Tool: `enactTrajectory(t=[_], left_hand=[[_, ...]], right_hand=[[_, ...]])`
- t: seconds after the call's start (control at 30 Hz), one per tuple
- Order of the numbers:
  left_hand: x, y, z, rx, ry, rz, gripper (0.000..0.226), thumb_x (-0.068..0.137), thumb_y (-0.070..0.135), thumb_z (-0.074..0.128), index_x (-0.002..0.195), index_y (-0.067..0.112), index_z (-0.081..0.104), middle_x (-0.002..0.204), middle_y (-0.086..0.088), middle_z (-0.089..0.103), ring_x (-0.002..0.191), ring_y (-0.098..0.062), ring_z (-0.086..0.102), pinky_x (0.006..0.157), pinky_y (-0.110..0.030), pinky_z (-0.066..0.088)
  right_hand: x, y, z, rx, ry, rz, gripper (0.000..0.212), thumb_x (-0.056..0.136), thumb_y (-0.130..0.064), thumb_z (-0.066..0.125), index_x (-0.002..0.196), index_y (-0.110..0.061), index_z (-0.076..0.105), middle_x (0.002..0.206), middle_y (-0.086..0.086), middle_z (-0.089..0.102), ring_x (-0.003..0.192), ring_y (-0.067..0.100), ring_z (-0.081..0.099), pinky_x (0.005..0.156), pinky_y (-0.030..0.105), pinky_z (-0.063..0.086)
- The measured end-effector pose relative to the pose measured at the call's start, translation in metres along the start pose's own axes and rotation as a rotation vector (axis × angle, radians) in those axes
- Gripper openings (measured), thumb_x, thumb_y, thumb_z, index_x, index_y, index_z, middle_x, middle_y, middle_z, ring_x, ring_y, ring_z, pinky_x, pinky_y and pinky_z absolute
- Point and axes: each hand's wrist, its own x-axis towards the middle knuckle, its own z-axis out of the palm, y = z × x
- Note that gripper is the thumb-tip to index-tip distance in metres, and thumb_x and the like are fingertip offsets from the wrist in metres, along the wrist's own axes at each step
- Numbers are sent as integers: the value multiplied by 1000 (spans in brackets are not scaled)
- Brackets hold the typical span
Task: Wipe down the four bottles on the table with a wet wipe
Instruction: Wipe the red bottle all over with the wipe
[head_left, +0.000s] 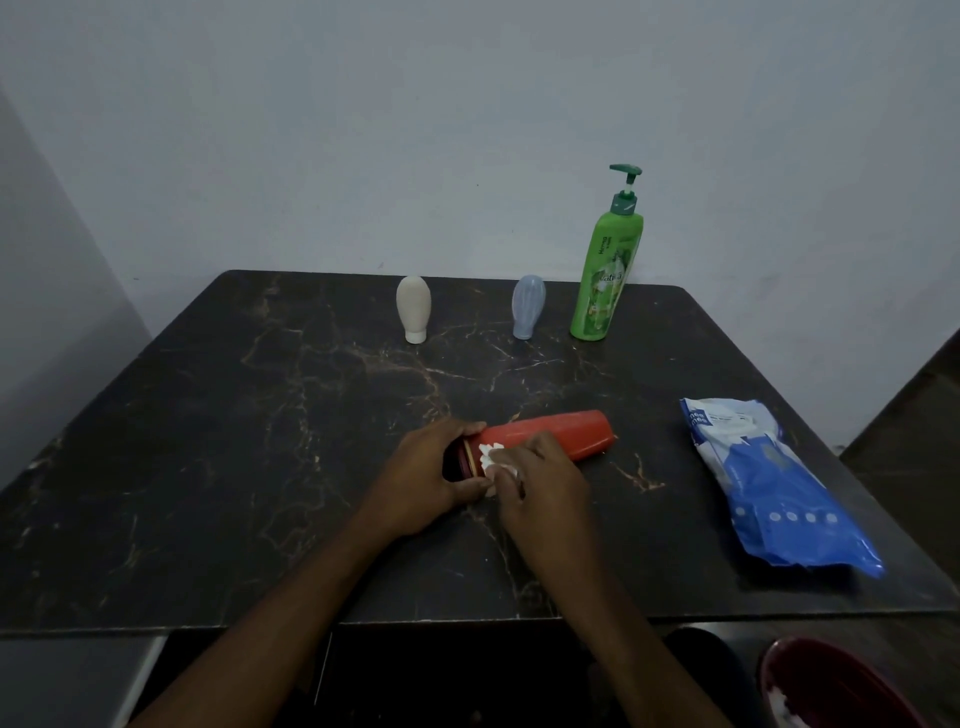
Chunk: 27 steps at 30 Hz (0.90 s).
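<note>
Taking the bench as a clock face with the person at 6 o'clock, the red bottle is lying on its side just below the middle. Its dark cap is pointing toward 8 o'clock and its flat base toward 2 o'clock.

The left hand is gripping the cap end, with fingers curling over the far side and the thumb closing in on the near side, steadying the bottle against the bench. The right hand is coming in from 5 o'clock with its fingers bent over a crumpled white wet wipe. It is pressing the wipe onto the bottle's shoulder right beside the cap. The two hands are touching or nearly touching there.

Three more bottles are standing in a row along the far side. A small beige squeeze bottle is resting on its white cap at 11 o'clock, and a small grey-blue squeeze bottle is standing cap-down at 12 o'clock. Just beside that one, at 1 o'clock, a tall green pump bottle is standing upright.

A blue and white pack of wipes is lying flat at 3 to 4 o'clock, well apart from the hands. Off the bench, at 5 o'clock, the rim of a dark red container is showing.
</note>
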Motion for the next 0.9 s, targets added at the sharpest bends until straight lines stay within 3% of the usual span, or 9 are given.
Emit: enactTrajectory(t=[0.07, 0.27, 0.37, 0.47, 0.6, 0.7, 0.77, 0.83, 0.9], left_hand=[[0, -1, 0, -6, -2, 1, 71, 76, 37, 85, 139, 28, 55, 131, 14, 59, 115, 0, 52, 96, -17, 38], [0, 0, 0, -46, 1, -14, 71, 72, 33, 88, 135, 27, 57, 129, 15, 60, 114, 1, 55, 96, -14, 42], [0, -1, 1, -50, -14, -33, 74, 70, 42, 89, 135, 31, 55, 127, 19, 56, 113, 1, 53, 90, -9, 37], [0, -1, 1, -50, -22, -28, 76, 70, 47, 88, 136, 33, 53, 132, 17, 57, 116, 0, 53, 95, -16, 40], [-1, -1, 1, -47, -33, -25, 76, 72, 46, 87, 137, 33, 51, 133, 17, 55, 117, -1, 52, 95, -16, 40], [-1, 1, 1, -27, -31, -15, 76, 72, 47, 86, 137, 36, 50, 135, 16, 55, 120, -3, 51, 102, -25, 43], [-1, -1, 2, -20, -24, -18, 77, 71, 46, 87, 138, 36, 50, 136, 15, 56, 121, -4, 52, 104, -29, 44], [-1, -2, 2, -18, -15, -22, 77, 72, 44, 86, 139, 34, 51, 135, 13, 58, 121, -6, 54, 105, -33, 46], [-1, -2, 3, -14, -16, -18, 76, 73, 41, 86, 140, 33, 52, 135, 12, 59, 121, -7, 54, 106, -37, 47]], right_hand=[[4, -3, 1, -3, 7, 0, 22, 93, -21, 59, 113, -17, 66, 112, -6, 55, 92, 9, 57, 81, 26, 49], [2, 0, 0, -60, -40, -94, 21, 91, -13, 56, 105, -12, 70, 98, 0, 57, 77, 14, 57, 69, 33, 53], [9, 22, -14, -138, -51, -9, 24, 96, -15, 53, 114, -16, 68, 106, 1, 60, 87, 12, 57, 81, 24, 46], [23, 51, -36, -92, 105, 145, 17, 94, -16, 58, 104, -12, 72, 97, 6, 63, 82, 15, 59, 74, 26, 45], [33, 69, -40, -87, 101, 358, 21, 98, -26, 52, 98, -10, 66, 97, 6, 59, 79, 11, 54, 68, 24, 41], [30, 50, -20, -125, 92, 295, 18, 98, -26, 49, 100, -17, 65, 102, 2, 58, 77, 4, 46, 63, 12, 31], [21, 27, -4, -64, 67, 173, 17, 96, -23, 53, 106, -20, 66, 105, -2, 58, 79, 1, 45, 64, 6, 33], [9, 7, 5, -17, 68, 20, 18, 93, -17, 56, 106, -16, 70, 100, -3, 57, 76, 6, 51, 68, 11, 41], [2, -1, 7, -24, 46, -52, 18, 93, -16, 57, 104, -13, 70, 97, -2, 57, 74, 10, 56, 69, 25, 49]])
